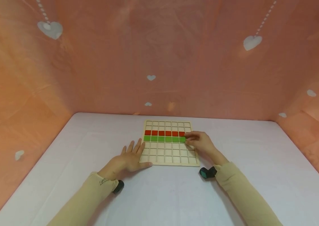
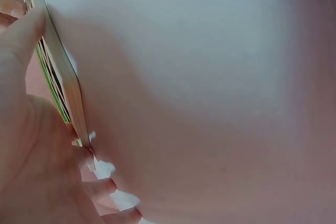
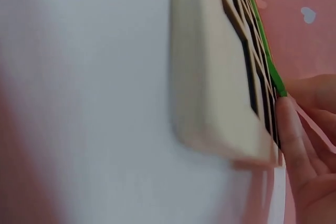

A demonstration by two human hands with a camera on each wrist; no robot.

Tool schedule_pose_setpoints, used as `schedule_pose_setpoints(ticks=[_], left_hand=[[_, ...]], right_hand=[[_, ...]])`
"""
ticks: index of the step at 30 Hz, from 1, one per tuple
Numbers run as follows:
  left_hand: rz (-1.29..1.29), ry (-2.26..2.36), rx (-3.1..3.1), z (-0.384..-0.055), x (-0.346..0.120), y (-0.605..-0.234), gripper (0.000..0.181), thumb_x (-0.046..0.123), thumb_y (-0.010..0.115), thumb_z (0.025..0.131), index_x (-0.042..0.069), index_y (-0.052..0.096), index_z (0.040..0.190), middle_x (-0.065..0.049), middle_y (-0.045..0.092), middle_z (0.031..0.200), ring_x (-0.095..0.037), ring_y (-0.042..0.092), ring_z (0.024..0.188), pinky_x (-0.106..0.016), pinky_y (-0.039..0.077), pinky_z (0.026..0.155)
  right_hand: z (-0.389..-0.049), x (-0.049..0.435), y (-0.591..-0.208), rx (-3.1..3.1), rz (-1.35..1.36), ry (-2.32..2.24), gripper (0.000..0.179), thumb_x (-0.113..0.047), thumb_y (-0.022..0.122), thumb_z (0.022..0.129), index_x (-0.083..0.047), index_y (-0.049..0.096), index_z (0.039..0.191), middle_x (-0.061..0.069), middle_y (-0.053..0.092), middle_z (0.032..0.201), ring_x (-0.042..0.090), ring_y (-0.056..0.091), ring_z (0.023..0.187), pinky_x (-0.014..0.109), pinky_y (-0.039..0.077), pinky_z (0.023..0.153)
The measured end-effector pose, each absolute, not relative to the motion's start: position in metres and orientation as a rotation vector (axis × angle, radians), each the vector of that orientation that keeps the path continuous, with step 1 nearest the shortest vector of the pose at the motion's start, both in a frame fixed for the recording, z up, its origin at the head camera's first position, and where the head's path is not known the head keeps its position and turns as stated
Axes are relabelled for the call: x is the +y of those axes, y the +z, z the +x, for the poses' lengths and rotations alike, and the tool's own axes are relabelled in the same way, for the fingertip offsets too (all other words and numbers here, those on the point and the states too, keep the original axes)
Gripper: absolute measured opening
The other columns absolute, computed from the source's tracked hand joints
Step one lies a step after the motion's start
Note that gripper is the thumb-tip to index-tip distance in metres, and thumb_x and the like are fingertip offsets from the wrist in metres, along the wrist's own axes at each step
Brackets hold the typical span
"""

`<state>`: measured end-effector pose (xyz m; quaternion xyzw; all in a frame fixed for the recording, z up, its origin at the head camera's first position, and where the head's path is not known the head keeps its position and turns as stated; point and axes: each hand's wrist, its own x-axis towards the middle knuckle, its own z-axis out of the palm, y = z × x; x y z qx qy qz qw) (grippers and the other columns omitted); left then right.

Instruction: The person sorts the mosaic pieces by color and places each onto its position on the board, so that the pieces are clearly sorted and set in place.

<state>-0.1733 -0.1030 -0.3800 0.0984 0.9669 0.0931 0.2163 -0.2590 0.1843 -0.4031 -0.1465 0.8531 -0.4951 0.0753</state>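
Observation:
A light wooden grid board (image 1: 170, 159) lies on the table with a row of red tiles (image 1: 161, 133) and, just nearer, a row of green tiles (image 1: 161, 139). My left hand (image 1: 131, 159) rests at the board's near left corner, fingers spread along its left side and thumb on the front edge. At the right end of the rows, my right hand (image 1: 201, 142) curls thumb and fingers together. The right wrist view shows its thumb tip against the end green tile (image 3: 276, 80), which slants between thumb and fingers. Those fingers hide the rows' last cells in the head view.
The board sits on a white-covered table (image 1: 170, 194). A pinkish-orange cloth (image 1: 159, 56) with pale hearts stands behind and at both sides. Black wrist devices (image 1: 208, 172) sit at both cuffs.

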Motion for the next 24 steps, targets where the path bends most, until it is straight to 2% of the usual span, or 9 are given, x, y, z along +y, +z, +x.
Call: schedule_pose_setpoints(ticks=[4,7,17,24], left_hand=[[0.277,0.252,2.688,-0.175,-0.103,-0.383,0.092,0.060,0.046,0.093,0.003,0.005,0.154,-0.016,-0.004,0.161,-0.043,0.000,0.147,-0.059,0.007,0.116],[0.273,0.241,2.691,-0.175,-0.104,-0.383,0.093,0.060,0.046,0.093,0.003,0.005,0.154,-0.016,-0.004,0.161,-0.043,0.000,0.147,-0.059,0.007,0.116],[0.277,0.244,2.707,-0.177,-0.107,-0.384,0.093,0.060,0.048,0.092,0.003,0.008,0.154,-0.016,0.000,0.161,-0.042,0.003,0.147,-0.057,0.010,0.117],[0.325,0.262,2.711,-0.180,-0.110,-0.379,0.089,0.056,0.050,0.093,0.001,0.015,0.153,-0.018,0.007,0.161,-0.043,0.010,0.146,-0.058,0.013,0.116]], right_hand=[[-0.256,0.189,-0.401,2.551,-0.396,-1.488,0.031,-0.004,0.065,0.088,0.005,0.063,0.118,0.021,0.068,0.113,0.030,0.065,0.103,0.039,0.049,0.095],[-0.255,0.192,-0.401,2.556,-0.435,-1.472,0.031,-0.003,0.064,0.089,0.007,0.062,0.118,0.023,0.066,0.115,0.033,0.064,0.107,0.044,0.048,0.096],[-0.254,0.203,-0.402,2.572,-0.421,-1.452,0.032,-0.006,0.063,0.089,0.005,0.062,0.119,0.021,0.066,0.114,0.028,0.064,0.102,0.039,0.047,0.094],[-0.247,0.215,-0.405,2.601,-0.429,-1.457,0.033,-0.007,0.063,0.090,0.007,0.061,0.120,0.023,0.066,0.113,0.026,0.067,0.095,0.028,0.051,0.081]])
